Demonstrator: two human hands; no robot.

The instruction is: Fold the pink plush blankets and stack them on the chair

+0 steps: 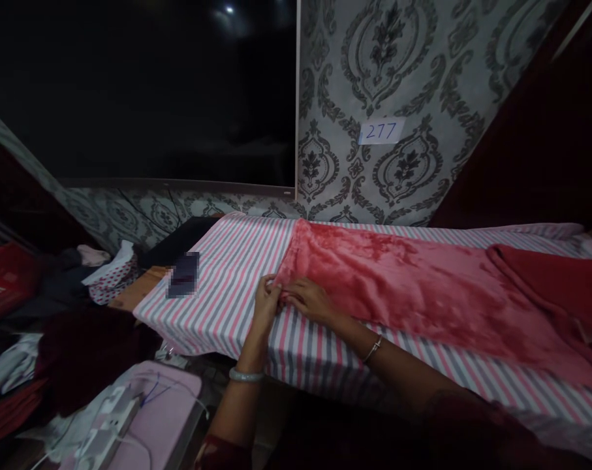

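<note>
Both hands [312, 301], fingers curled, touch the blanket [398, 281].

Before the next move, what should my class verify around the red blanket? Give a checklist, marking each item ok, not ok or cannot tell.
1. Left hand at the near left corner of the blanket: ok.
2. Right hand at that same corner, close beside the left: ok.
3. Firm hold on the edge by both hands: cannot tell; the fingers hide it.
4. Striped cloth spread under the blanket: ok.
5. Blanket's right end uncovered: not ok; a darker red layer lies over part of it.
6. Power strip off the striped cloth: ok; it lies on the pink stool.
</note>
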